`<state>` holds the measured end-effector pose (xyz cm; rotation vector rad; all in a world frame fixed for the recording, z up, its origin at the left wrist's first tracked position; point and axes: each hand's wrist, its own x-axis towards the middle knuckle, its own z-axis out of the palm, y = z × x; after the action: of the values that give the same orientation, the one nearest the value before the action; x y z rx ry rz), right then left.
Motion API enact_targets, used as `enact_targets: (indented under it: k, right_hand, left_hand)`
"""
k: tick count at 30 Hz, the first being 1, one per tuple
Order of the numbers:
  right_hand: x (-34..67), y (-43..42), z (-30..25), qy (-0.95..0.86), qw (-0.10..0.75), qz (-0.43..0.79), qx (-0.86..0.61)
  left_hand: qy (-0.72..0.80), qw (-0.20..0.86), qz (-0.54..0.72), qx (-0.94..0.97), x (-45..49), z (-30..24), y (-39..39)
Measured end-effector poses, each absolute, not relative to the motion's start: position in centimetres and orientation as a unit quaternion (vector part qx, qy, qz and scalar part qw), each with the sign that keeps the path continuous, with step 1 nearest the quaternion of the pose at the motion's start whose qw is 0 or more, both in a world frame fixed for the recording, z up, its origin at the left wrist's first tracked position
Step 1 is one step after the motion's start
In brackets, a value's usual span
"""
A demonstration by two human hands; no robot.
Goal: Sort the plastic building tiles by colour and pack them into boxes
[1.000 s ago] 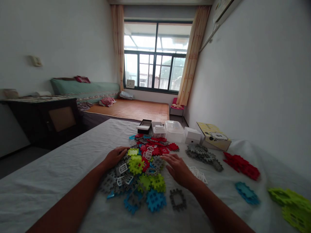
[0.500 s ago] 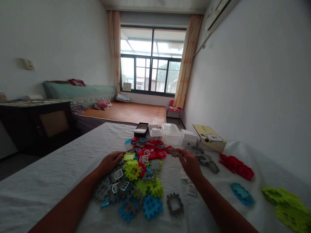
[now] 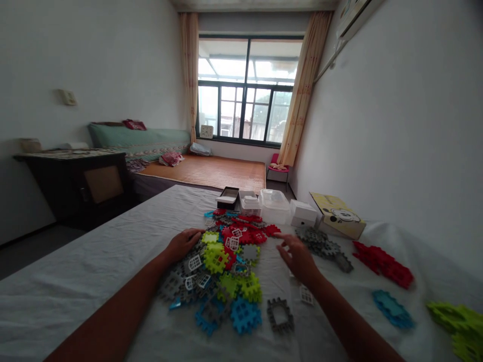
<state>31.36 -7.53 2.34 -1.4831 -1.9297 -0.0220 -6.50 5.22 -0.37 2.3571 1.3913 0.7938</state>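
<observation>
A mixed heap of interlocking plastic tiles (image 3: 226, 261) in green, red, blue, grey and white lies on the white cloth (image 3: 113, 251) in front of me. My left hand (image 3: 183, 244) rests on the heap's left edge, fingers lying loosely over grey pieces. To the right of the heap my right hand (image 3: 298, 256) hovers just above the cloth, its fingers stretched out to the left and holding nothing. It sits between the heap and a separate pile of grey tiles (image 3: 322, 246). A single grey frame tile (image 3: 279, 315) and a small white window piece (image 3: 306, 295) lie near my right forearm.
Sorted piles lie to the right: red tiles (image 3: 385, 264), blue tiles (image 3: 392, 309), green tiles (image 3: 460, 322). Behind the heap stand a black box (image 3: 228, 196), clear containers (image 3: 273, 205), a white box (image 3: 304, 213) and a yellow carton (image 3: 337, 215). A dark cabinet (image 3: 86, 183) stands at left.
My right hand went from the heap to the grey pile with a grey tile, and is now drawn back empty toward the heap. The left hand stayed on the heap.
</observation>
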Motion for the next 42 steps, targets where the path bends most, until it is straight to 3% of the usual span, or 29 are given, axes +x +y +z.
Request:
enact_targets:
  k: [7, 12, 22, 29, 35, 39, 42]
  right_hand:
    - [25.2, -8.4, 1.6, -0.83, 0.188, -0.02, -0.525]
    - [25.2, -8.4, 1.4, -0.832, 0.154, -0.024, -0.533]
    - [25.3, -8.6, 1.4, -0.818, 0.21, -0.097, -0.526]
    - [37.6, -6.6, 2.3, -0.55, 0.453, -0.094, -0.696]
    - [47.3, -6.9, -0.1, -0.481, 0.398, -0.132, -0.77]
    - [43.4, -6.6, 0.8, -0.543, 0.383, -0.176, -0.727]
    - [36.9, -7.0, 2.2, -0.651, 0.38, -0.07, -0.653]
  left_hand:
    - [0.485, 0.155, 0.273, 0.816, -6.3, 0.1, 4.8]
    - [0.483, 0.152, 0.276, 0.817, -6.3, 0.0, 5.1]
    - [0.478, 0.156, 0.278, 0.818, -6.3, 0.1, 5.0]
    - [0.475, 0.162, 0.281, 0.818, -6.4, 0.1, 4.9]
    - [0.484, 0.156, 0.278, 0.815, -6.3, 0.0, 4.9]
    - [0.482, 0.158, 0.276, 0.816, -6.1, 0.0, 4.7]
    - [0.483, 0.152, 0.274, 0.818, -6.1, 0.1, 4.5]
